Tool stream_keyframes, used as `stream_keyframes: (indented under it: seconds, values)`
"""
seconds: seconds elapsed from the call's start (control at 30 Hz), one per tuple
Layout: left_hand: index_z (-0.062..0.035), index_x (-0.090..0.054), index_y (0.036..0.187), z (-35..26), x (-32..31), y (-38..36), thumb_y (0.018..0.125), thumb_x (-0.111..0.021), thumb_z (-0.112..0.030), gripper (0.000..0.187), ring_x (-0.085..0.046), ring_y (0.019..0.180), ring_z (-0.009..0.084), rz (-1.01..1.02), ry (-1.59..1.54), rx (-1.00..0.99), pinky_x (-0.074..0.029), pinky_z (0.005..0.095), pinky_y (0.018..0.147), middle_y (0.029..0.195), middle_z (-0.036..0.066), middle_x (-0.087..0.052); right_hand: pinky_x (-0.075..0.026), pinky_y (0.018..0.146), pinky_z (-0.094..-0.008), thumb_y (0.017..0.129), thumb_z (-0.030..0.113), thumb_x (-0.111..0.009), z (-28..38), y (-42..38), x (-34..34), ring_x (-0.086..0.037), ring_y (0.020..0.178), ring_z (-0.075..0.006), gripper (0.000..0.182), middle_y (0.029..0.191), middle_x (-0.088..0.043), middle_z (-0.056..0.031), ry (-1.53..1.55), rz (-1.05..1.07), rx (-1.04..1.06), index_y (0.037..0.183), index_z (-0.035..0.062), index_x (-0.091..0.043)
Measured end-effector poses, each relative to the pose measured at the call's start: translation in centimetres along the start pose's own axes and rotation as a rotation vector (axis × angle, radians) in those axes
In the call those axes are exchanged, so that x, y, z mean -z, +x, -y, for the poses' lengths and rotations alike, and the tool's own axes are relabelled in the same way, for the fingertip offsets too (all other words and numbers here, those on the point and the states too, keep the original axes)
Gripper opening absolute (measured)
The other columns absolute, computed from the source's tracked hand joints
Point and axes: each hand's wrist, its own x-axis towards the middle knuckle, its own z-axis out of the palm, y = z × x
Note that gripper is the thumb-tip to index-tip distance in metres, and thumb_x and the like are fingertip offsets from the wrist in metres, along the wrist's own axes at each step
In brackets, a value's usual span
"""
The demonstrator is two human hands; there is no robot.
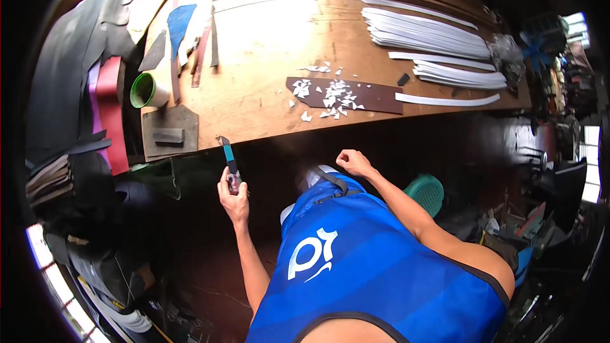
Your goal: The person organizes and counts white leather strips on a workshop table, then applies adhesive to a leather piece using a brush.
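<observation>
My left hand [234, 202] is wrapped round the lower end of a teal-and-black hand tool [229, 154]. The tool points up, and its short, bent metal tip lies at the front edge of the wooden workbench [254, 101]. Its exact kind is hard to make out. In front of my waist, my right hand [356, 162] hangs just off the bench with its fingers curled in; the palm is hidden. On the bench, small white cut scraps [338, 95] lie on and around a dark brown strip [381, 99]. One white strip [448, 99] overlaps that strip's right end.
Stacked white strips [422, 32] lie at the back right, near a small black block [403, 79]. Left are a green-rimmed cup [143, 90], a dark block [169, 137] on a flat board [190, 124], and draped leather pieces [70, 57]. A green stool [424, 194] stands right.
</observation>
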Motion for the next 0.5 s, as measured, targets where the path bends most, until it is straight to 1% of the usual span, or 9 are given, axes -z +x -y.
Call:
stream_keyframes:
  seconds: [0.07,0.13,0.2,0.23,0.33,0.37,0.4,0.47,0.5]
  values:
    - [-0.0037,-0.058,0.125,-0.2,-1.5,1.4,0.077,-0.065,0.002,0.049,-0.060,0.086,0.0173,-0.090,0.073,-0.227,-0.050,0.0306,0.077,0.099,0.007,-0.056,-0.055,0.073,-0.0370,0.086,0.044,-0.064,-6.1,-4.1,-0.5,-0.070,0.083,-0.0244,0.041,0.098,-0.072,-0.0120,0.021,0.000,-0.145,0.104,0.0085,-0.071]
    - [-0.0025,-0.059,0.120,-3.8,-3.2,1.7,0.078,-0.066,0.001,0.043,-0.061,0.090,0.0194,-0.085,0.031,-0.203,-0.050,0.0313,0.080,0.101,0.008,-0.057,-0.055,0.073,-0.0364,0.090,0.053,-0.060,-8.1,-8.4,0.7,-0.068,0.085,-0.0207,0.049,0.102,-0.071,-0.0090,0.116,0.292,-0.444,0.115,0.0111,-0.068]
    - [-0.0018,-0.062,0.115,-5.6,-4.9,2.4,0.079,-0.065,0.001,0.036,-0.061,0.091,0.0195,-0.128,0.149,-0.431,-0.050,0.0309,0.079,0.099,0.009,-0.057,-0.055,0.072,-0.0348,0.095,0.055,-0.051,-12.0,-10.9,-1.2,-0.065,0.086,-0.0157,0.051,0.104,-0.070,-0.0065,0.368,0.311,-0.408,0.119,0.0125,-0.067]
    - [-0.0025,-0.064,0.111,-8.1,-5.9,1.8,0.080,-0.065,0.001,0.031,-0.059,0.090,0.0188,-0.094,0.112,-0.442,-0.050,0.0313,0.078,0.097,0.009,-0.056,-0.053,0.074,-0.0343,0.099,0.053,-0.044,-14.6,-11.5,-3.1,-0.063,0.086,-0.0154,0.052,0.104,-0.069,-0.0071,0.540,0.247,-0.330,0.119,0.0096,-0.066]
    - [-0.0055,-0.067,0.110,-11.2,-9.3,1.3,0.081,-0.067,-0.001,0.029,-0.057,0.082,0.0187,-0.021,0.235,-0.571,-0.048,0.0318,0.074,0.091,0.008,-0.056,-0.051,0.073,-0.0357,0.101,0.050,-0.042,-16.4,-13.6,-4.0,-0.063,0.085,-0.0171,0.052,0.100,-0.069,-0.0084,0.877,0.005,-0.415,0.115,0.0069,-0.068]
    - [-0.0055,-0.067,0.110,-12.7,-11.1,0.5,0.081,-0.068,-0.002,0.029,-0.057,0.080,0.0188,0.000,0.162,-0.592,-0.047,0.0316,0.074,0.090,0.008,-0.058,-0.050,0.090,-0.0346,0.103,0.047,-0.040,-17.9,-13.5,-3.7,-0.061,0.101,-0.0172,0.056,0.116,-0.066,-0.0097,0.909,0.054,-0.495,0.123,-0.0004,-0.062]
    - [-0.0058,-0.065,0.111,-13.1,-12.7,0.2,0.082,-0.068,-0.003,0.030,-0.057,0.080,0.0180,0.039,0.153,-0.563,-0.048,0.0308,0.074,0.093,0.008,-0.061,-0.050,0.090,-0.0338,0.102,0.048,-0.042,-19.1,-13.3,-3.4,-0.061,0.100,-0.0164,0.056,0.111,-0.067,-0.0110,0.863,0.028,-0.565,0.122,-0.0004,-0.062]
    - [-0.0055,-0.063,0.113,-13.7,-16.6,-1.0,0.082,-0.068,-0.004,0.031,-0.059,0.081,0.0174,0.120,0.034,-0.456,-0.049,0.0299,0.075,0.095,0.008,-0.062,-0.051,0.087,-0.0340,0.098,0.044,-0.048,-17.1,-13.9,1.5,-0.065,0.097,-0.0198,0.050,0.107,-0.069,-0.0147,0.455,0.062,-0.740,0.121,0.0022,-0.063]
    - [-0.0051,-0.062,0.114,-13.7,-18.5,-1.4,0.082,-0.068,-0.004,0.032,-0.060,0.082,0.0171,0.157,0.023,-0.478,-0.049,0.0295,0.076,0.095,0.008,-0.063,-0.052,0.086,-0.0345,0.095,0.040,-0.053,-18.1,-13.9,2.0,-0.067,0.095,-0.0222,0.045,0.106,-0.070,-0.0160,0.303,-0.061,-0.636,0.120,0.0038,-0.064]
